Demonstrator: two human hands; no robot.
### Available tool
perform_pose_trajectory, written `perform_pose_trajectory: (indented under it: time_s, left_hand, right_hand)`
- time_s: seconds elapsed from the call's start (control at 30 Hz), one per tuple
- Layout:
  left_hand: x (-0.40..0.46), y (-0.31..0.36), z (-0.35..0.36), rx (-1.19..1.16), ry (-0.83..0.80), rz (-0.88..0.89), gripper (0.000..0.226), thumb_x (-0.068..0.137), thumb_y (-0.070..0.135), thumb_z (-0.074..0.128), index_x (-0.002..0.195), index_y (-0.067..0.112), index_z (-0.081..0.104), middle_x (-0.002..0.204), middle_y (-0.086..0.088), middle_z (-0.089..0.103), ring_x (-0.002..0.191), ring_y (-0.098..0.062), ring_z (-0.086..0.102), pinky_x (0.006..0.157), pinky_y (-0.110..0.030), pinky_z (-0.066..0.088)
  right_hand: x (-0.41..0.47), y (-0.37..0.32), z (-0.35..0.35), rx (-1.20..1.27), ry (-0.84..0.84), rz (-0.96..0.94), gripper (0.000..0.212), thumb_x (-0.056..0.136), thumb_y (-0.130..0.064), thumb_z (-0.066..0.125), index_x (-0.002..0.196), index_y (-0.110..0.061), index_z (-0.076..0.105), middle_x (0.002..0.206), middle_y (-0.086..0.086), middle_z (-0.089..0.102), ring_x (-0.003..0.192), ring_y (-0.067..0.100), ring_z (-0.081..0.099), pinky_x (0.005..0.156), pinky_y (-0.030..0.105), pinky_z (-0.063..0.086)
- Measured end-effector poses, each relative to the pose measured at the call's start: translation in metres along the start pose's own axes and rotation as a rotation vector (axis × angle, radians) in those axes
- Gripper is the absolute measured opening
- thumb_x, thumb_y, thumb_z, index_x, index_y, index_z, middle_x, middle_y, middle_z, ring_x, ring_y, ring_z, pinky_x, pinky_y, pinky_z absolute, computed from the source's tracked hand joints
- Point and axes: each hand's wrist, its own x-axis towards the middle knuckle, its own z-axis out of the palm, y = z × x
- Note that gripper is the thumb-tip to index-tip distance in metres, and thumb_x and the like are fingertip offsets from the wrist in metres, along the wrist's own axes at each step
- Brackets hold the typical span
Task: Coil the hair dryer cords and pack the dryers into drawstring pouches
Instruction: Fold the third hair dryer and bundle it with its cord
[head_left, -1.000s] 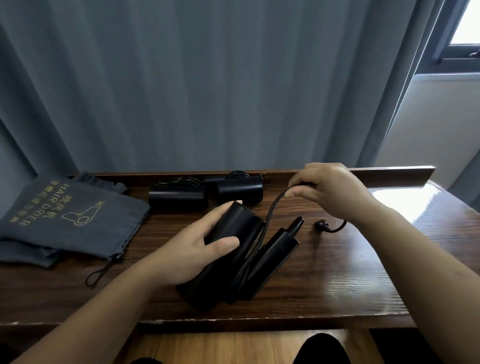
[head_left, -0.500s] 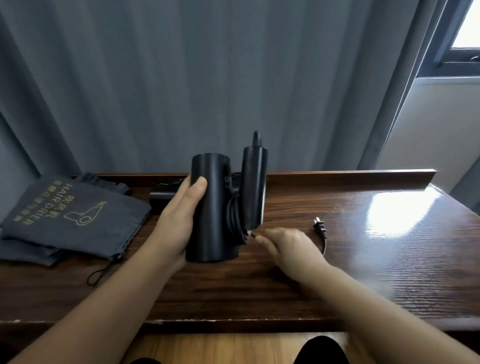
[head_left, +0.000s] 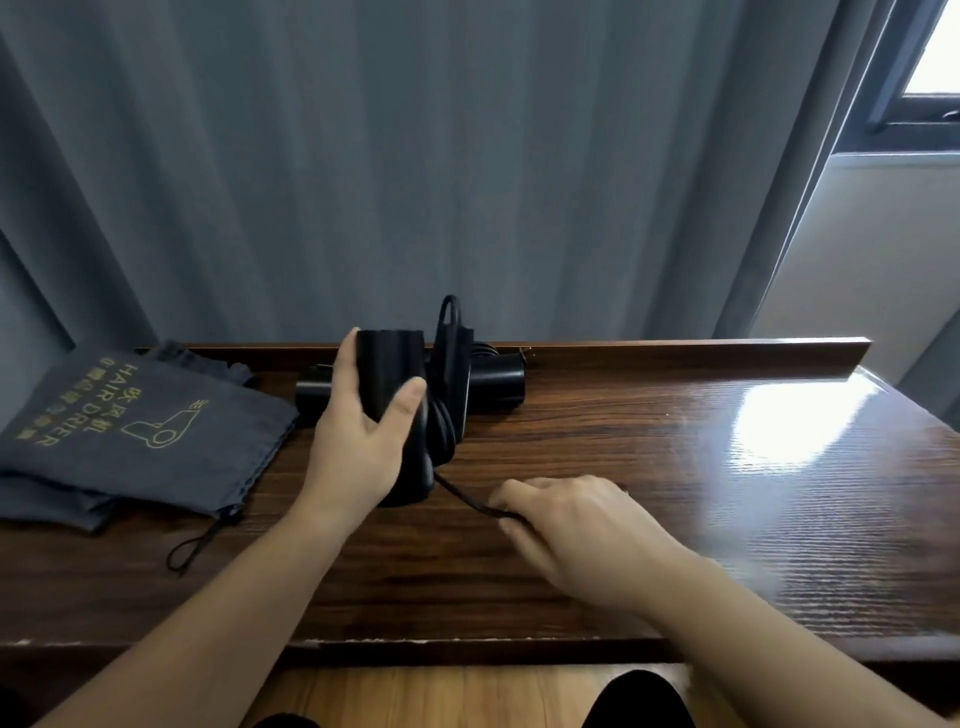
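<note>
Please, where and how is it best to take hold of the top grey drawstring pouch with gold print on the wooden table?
Probably at the drawstring end of the grey fabric drawstring pouch, the near edge where the black cord loop trails out. That edge faces the person, so come from the front with the right hand; the left hand grips the black hair dryer.

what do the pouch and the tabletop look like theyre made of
Pouch: woven grey fabric, matte, judging by its soft folds and the gold print on it. Tabletop: dark wood or wood-look veneer, glossy; grain lines show and window light reflects off it.
</note>
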Motion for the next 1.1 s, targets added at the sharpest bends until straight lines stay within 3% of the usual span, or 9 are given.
perform_pose_trajectory:
  time_s: [0.13, 0.23, 0.43, 0.57, 0.73, 0.83, 0.97, 1.03, 1.1]
  left_hand:
    - [-0.008, -0.007, 0.0, 0.331, -0.133, 0.099, 0.086, 0.087, 0.065, 0.055, 0.154, 0.051, 0.002, 0.149, 0.012, 0.046, 0.13, -0.012, 0.052, 0.106, -0.039, 0.047]
    - [-0.01, -0.008, 0.001, 0.389, -0.255, 0.125, 0.086, 0.088, 0.067, 0.053, 0.154, 0.052, 0.0, 0.155, 0.011, 0.041, 0.138, -0.013, 0.045, 0.111, -0.043, 0.043]
    - [-0.016, 0.0, -0.003, 0.509, -0.557, 0.205, 0.084, 0.088, 0.066, 0.056, 0.15, 0.059, 0.001, 0.145, 0.018, 0.046, 0.128, -0.005, 0.05, 0.106, -0.035, 0.046]
    - [-0.02, -0.002, -0.006, 0.159, -0.686, 0.089, 0.074, 0.09, 0.053, 0.064, 0.15, 0.056, 0.021, 0.133, 0.028, 0.056, 0.12, 0.005, 0.057, 0.104, -0.031, 0.049]
    - [-0.021, 0.003, -0.01, -0.142, -0.774, 0.061, 0.068, 0.091, 0.043, 0.066, 0.151, 0.038, 0.033, 0.141, 0.026, 0.052, 0.133, -0.001, 0.049, 0.106, -0.018, 0.043]
    - [-0.02, 0.006, -0.009, -0.286, -0.748, 0.05, 0.068, 0.086, 0.041, 0.063, 0.149, 0.032, 0.038, 0.141, 0.014, 0.057, 0.132, -0.009, 0.053, 0.101, -0.021, 0.046]
    - [-0.016, 0.013, -0.002, -0.517, -0.565, -0.041, 0.059, 0.088, 0.04, 0.061, 0.143, 0.027, 0.048, 0.128, -0.002, 0.066, 0.114, -0.02, 0.065, 0.087, -0.028, 0.053]
    - [-0.014, 0.013, 0.002, -0.629, -0.454, -0.126, 0.051, 0.091, 0.04, 0.056, 0.14, 0.028, 0.052, 0.128, -0.01, 0.066, 0.112, -0.029, 0.065, 0.088, -0.04, 0.056]
    - [-0.013, 0.014, 0.008, -0.691, -0.345, -0.197, 0.048, 0.092, 0.046, 0.057, 0.137, 0.031, 0.055, 0.127, -0.011, 0.066, 0.115, -0.034, 0.065, 0.091, -0.052, 0.055]
  right_hand:
    - [0.005, -0.004, -0.03, -0.082, -0.065, -0.036, 0.034, 0.099, -0.038, 0.038, 0.125, -0.032, 0.059, 0.116, -0.009, 0.068, 0.097, 0.016, 0.067, 0.082, 0.033, 0.054]
    - [0.011, 0.002, -0.055, -0.16, -0.058, -0.027, 0.027, 0.101, -0.042, 0.043, 0.117, -0.031, 0.061, 0.113, -0.01, 0.067, 0.098, 0.017, 0.066, 0.082, 0.036, 0.055]
    - [0.022, 0.025, -0.091, -0.232, -0.003, 0.02, 0.029, 0.093, -0.056, 0.052, 0.104, -0.034, 0.066, 0.097, -0.013, 0.061, 0.091, 0.012, 0.062, 0.073, 0.03, 0.048]
    - [0.029, 0.056, -0.094, -0.093, -0.001, 0.034, 0.017, 0.092, -0.047, 0.064, 0.099, -0.035, 0.073, 0.088, -0.019, 0.056, 0.085, 0.007, 0.06, 0.074, 0.03, 0.05]
    - [0.036, 0.085, -0.073, 0.156, 0.053, 0.075, 0.012, 0.091, -0.033, 0.071, 0.1, -0.029, 0.076, 0.089, -0.021, 0.062, 0.087, -0.002, 0.06, 0.08, 0.016, 0.046]
    - [0.036, 0.088, -0.055, 0.255, 0.092, 0.163, 0.004, 0.091, -0.031, 0.072, 0.094, -0.031, 0.075, 0.087, -0.019, 0.065, 0.087, -0.001, 0.062, 0.08, 0.021, 0.049]
    - [0.032, 0.073, -0.022, 0.303, 0.108, 0.338, 0.04, 0.096, -0.022, 0.062, 0.061, -0.042, 0.056, 0.062, -0.022, 0.059, 0.065, -0.009, 0.058, 0.063, 0.017, 0.044]
    - [0.028, 0.064, -0.002, 0.311, 0.115, 0.359, 0.028, 0.097, -0.04, 0.053, 0.07, -0.039, 0.062, 0.06, -0.016, 0.06, 0.062, -0.001, 0.059, 0.059, 0.021, 0.043]
    - [0.024, 0.058, 0.015, 0.319, 0.111, 0.371, 0.036, 0.097, -0.053, 0.045, 0.086, -0.026, 0.066, 0.065, -0.01, 0.062, 0.063, 0.006, 0.059, 0.061, 0.029, 0.047]
